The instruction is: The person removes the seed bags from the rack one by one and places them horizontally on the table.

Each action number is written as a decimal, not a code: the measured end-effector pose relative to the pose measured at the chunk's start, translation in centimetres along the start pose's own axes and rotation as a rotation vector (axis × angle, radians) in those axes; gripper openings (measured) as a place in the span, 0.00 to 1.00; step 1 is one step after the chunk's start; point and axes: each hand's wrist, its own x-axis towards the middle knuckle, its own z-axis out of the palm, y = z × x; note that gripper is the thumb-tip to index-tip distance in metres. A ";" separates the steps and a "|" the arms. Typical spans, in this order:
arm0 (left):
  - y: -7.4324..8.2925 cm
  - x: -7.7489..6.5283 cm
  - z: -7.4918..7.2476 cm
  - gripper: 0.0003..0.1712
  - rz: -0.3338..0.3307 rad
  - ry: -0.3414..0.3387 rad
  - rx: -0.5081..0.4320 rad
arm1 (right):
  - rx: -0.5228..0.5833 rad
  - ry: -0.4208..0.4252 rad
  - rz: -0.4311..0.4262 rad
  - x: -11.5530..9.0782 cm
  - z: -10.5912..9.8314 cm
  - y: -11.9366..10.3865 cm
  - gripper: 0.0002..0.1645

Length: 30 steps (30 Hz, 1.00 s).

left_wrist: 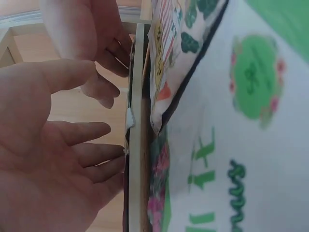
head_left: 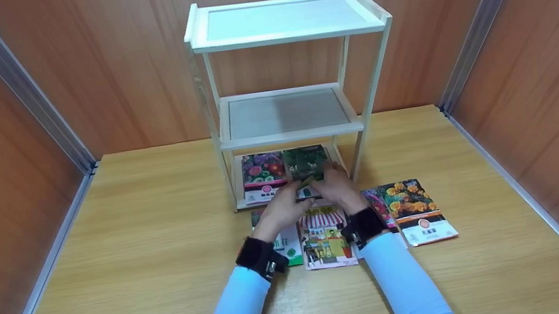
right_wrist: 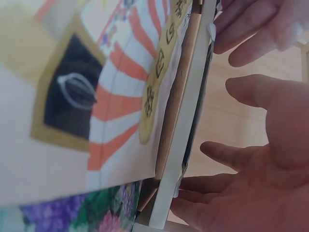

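Observation:
On the bottom shelf lies a dark green seed packet (head_left: 305, 160), flat beside a pink-and-purple flower seed packet (head_left: 263, 174). My left hand (head_left: 286, 210) is at the near left part of the green packet. On its right side is my right hand (head_left: 337, 187). In the left wrist view, the left hand's fingers (left_wrist: 99, 157) are loosely extended, fingertips touching the shelf packets' edge. The right wrist view shows the right hand (right_wrist: 256, 150) with relaxed fingers against the green packet's edge. Neither hand is curled round a packet.
The white three-tier rack (head_left: 292, 137) stands against the wooden back wall. In front of it on the table lie a striped-awning packet (head_left: 328, 239), a white-and-green packet (head_left: 290, 243), a magenta flower packet (head_left: 378, 204) and an orange flower packet (head_left: 418, 209).

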 end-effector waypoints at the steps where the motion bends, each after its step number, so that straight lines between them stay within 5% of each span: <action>1: 0.0 0.0 0.0 0.36 -0.002 -0.001 -0.001 | 0.006 -0.001 -0.003 0.0 0.0 0.0 0.44; 12: -0.2 -0.1 -0.1 0.34 0.012 -0.007 0.005 | 0.097 0.050 -0.052 0.4 -0.3 0.1 0.37; 22: -0.2 -0.2 -0.3 0.38 -0.044 -0.022 -0.012 | 0.117 0.184 -0.006 0.6 -0.6 0.1 0.33; 30: -0.3 -0.1 -0.2 0.35 -0.021 -0.006 -0.024 | 0.120 0.243 0.060 0.6 -0.8 -0.3 0.34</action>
